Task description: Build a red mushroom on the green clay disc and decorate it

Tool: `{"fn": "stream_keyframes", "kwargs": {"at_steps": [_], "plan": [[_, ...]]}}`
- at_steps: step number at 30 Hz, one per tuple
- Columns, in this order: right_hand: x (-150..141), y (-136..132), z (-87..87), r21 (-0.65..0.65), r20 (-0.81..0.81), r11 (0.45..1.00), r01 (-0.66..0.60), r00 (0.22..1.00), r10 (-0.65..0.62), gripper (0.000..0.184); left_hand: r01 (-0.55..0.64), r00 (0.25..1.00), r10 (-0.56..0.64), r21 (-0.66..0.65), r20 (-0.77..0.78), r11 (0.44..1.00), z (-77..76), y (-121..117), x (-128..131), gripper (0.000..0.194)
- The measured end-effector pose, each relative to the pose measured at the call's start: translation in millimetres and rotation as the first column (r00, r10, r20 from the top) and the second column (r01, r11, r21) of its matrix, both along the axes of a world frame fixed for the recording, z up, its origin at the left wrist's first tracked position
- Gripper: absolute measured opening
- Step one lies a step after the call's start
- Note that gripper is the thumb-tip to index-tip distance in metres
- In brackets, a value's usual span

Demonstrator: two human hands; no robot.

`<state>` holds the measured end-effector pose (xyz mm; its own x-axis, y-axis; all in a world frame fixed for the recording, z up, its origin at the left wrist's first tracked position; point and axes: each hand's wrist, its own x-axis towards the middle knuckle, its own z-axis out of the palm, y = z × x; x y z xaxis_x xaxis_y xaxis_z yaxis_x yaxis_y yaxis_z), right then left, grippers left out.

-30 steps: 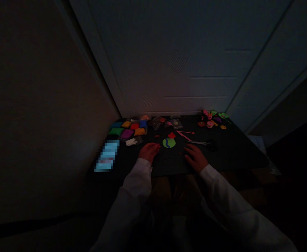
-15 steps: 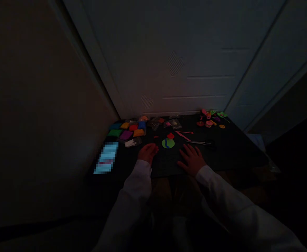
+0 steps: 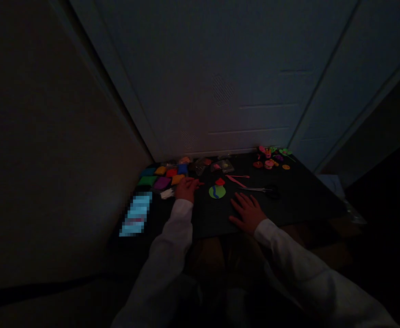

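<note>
Dark mat (image 3: 289,200), L hand (image 3: 185,189) reaching fwd — R hand (image 3: 247,212) flat

1. Your left hand (image 3: 185,189) & right hand (image 3: 247,211): both bare, no gloves, no rings or watch visible in the dim light.
2. Sleeves (image 3: 172,246): long, white or v. pale, loose cloth, creased, cuffs ending at the wrists.

Single head-worn view, looking forward and down from above the person's lap, dark table (image 3: 299,200) at mid distance, white panelled wall (image 3: 241,68) behind, no second view.
</note>
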<state>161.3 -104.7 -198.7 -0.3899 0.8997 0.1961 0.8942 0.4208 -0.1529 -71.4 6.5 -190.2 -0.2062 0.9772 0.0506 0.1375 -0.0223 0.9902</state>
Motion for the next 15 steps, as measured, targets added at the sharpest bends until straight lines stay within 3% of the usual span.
{"fn": "stream_keyframes", "kwargs": {"at_steps": [4, 8, 15], "plan": [[-1.1, 1.0, -0.9, -0.001, -0.003, 1.0, 0.022, 1.0, -0.022, 0.065, 0.064, 0.945, -0.052, 0.027, -0.323, 0.998, -1.6, 23.8, 6.8, 0.028], [-1.3, 1.8, -1.2, -0.009, -0.012, 1.0, 0.027, 1.0, -0.027, 0.066, 0.135, 0.812, -0.112, -0.002, -0.573, 0.991, -10.9, 32.5, 12.3, 0.029], [1.4, 4.6, -4.0, -0.029, -0.041, 1.0, 0.004, 0.999, -0.005, 0.059, 0.07, 0.601, -0.075, -0.041, -0.796, 0.997, -18.4, 33.4, 14.9, 0.03]]}}
